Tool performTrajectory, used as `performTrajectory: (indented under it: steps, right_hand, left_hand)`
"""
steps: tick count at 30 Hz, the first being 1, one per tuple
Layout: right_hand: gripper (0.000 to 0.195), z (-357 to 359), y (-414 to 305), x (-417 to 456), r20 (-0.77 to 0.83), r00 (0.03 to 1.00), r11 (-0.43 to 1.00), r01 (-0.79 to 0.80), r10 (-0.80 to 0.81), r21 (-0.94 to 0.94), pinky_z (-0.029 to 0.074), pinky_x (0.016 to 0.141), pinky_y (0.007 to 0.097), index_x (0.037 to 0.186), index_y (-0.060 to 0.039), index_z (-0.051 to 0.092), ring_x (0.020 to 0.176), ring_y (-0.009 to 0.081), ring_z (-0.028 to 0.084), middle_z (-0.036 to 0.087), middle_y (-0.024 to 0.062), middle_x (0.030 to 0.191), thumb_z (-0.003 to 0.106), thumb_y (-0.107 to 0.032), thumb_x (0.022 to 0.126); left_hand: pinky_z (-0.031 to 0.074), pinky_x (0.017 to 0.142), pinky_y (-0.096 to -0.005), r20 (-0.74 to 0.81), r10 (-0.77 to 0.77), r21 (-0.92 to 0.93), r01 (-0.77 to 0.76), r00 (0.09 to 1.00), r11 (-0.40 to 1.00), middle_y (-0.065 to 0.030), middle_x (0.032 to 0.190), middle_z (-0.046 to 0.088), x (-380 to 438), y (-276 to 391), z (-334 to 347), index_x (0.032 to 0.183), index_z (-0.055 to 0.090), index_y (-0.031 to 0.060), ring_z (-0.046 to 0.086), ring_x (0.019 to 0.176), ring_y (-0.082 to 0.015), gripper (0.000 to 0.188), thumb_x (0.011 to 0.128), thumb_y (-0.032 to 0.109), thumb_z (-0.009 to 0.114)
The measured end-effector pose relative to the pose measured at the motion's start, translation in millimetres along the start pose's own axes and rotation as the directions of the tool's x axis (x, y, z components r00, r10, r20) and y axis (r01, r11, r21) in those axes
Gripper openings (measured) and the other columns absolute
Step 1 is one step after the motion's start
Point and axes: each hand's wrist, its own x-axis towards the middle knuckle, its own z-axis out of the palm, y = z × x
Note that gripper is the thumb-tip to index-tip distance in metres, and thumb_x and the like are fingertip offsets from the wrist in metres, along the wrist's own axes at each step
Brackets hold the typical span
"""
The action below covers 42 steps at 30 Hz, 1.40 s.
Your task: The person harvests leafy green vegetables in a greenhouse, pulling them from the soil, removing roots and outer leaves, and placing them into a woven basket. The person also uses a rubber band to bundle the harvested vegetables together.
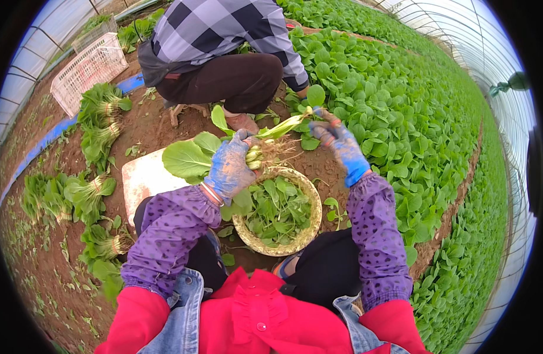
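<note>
My left hand (231, 166), in a soil-stained blue glove, grips a bunch of leafy greens (187, 158). Their broad leaves point left, and their pale stems and thin roots (280, 150) stick out to the right. One more plant with long pale stalks (282, 127) reaches from the bunch towards my right hand (341, 139). That hand, gloved in blue too, is blurred, with its fingertips at the plant's root end; whether they pinch it is unclear. Below the hands, between my knees, stands a round, dirt-crusted basin (316, 212) holding loose green leaves (278, 210).
A person in a checked top (218, 33) crouches ahead, reaching into the dense green bed (386, 110) at right. Tied bundles of greens (92, 190) lie on the soil at left, near a white plastic crate (92, 68). A pale board (143, 175) lies beside my left arm.
</note>
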Motion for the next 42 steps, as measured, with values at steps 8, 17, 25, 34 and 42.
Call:
performTrajectory:
  steps: [8,17,25,34,42]
  right_hand:
    - [0.048,56.5,33.2,2.9,0.083,0.977,0.854,0.130,-0.198,0.503,0.042,0.091,0.0324,0.129,-0.0004,0.041,0.102,0.0200,0.056,0.061,0.0115,0.106,0.050,-0.030,0.093]
    - [0.032,60.2,-3.2,-20.5,-0.091,0.985,0.977,0.126,-0.143,-0.170,0.047,0.069,0.0255,0.119,-0.0068,0.055,0.073,0.0103,0.056,0.060,0.0041,0.084,0.052,-0.025,0.092]
    - [0.034,79.5,0.6,-26.6,-0.047,0.991,0.945,0.134,-0.125,0.300,0.041,0.087,0.0232,0.120,0.0004,0.051,0.095,0.0083,0.050,0.056,0.0043,0.109,0.050,-0.021,0.094]
    - [0.063,80.3,15.9,-15.8,0.151,0.928,0.817,0.212,-0.340,0.536,0.031,0.103,0.0301,0.139,-0.0057,0.023,0.121,0.0179,0.040,0.040,0.0102,0.132,0.053,-0.033,0.090]
    - [0.058,-14.2,8.3,20.4,0.304,0.870,0.916,0.400,-0.388,0.024,0.037,0.098,0.0341,0.133,-0.0052,0.040,0.117,0.0196,0.047,0.048,0.0082,0.130,0.046,-0.045,0.091]
  left_hand:
    - [0.045,0.086,-0.0291,0.348,-0.121,-0.727,0.349,0.930,0.591,-0.0072,0.110,0.058,-3.0,3.6,23.1,0.122,0.046,0.0012,0.056,0.099,-0.0153,0.060,0.071,0.011,0.075]
    - [0.049,0.078,-0.0302,0.446,-0.158,-0.856,0.471,0.881,0.211,-0.0055,0.096,0.062,-0.4,10.3,-1.9,0.109,0.057,0.0015,0.060,0.084,-0.0143,0.036,0.078,0.019,0.065]
    - [0.048,0.073,-0.0281,0.368,-0.097,-0.895,0.381,0.925,0.234,-0.0026,0.091,0.062,2.4,19.5,5.3,0.106,0.059,0.0013,0.058,0.081,-0.0116,0.031,0.078,0.011,0.067]
    - [0.046,0.079,-0.0272,0.381,-0.149,-0.892,0.405,0.912,0.199,-0.0013,0.103,0.060,7.0,31.4,10.4,0.113,0.055,0.0029,0.056,0.091,-0.0123,0.040,0.076,0.003,0.068]
    - [0.037,0.101,-0.0426,0.410,-0.036,-0.896,0.395,0.911,-0.202,-0.0182,0.119,0.054,23.6,40.5,12.7,0.124,0.044,-0.0061,0.051,0.112,-0.0287,0.053,0.080,0.022,0.055]
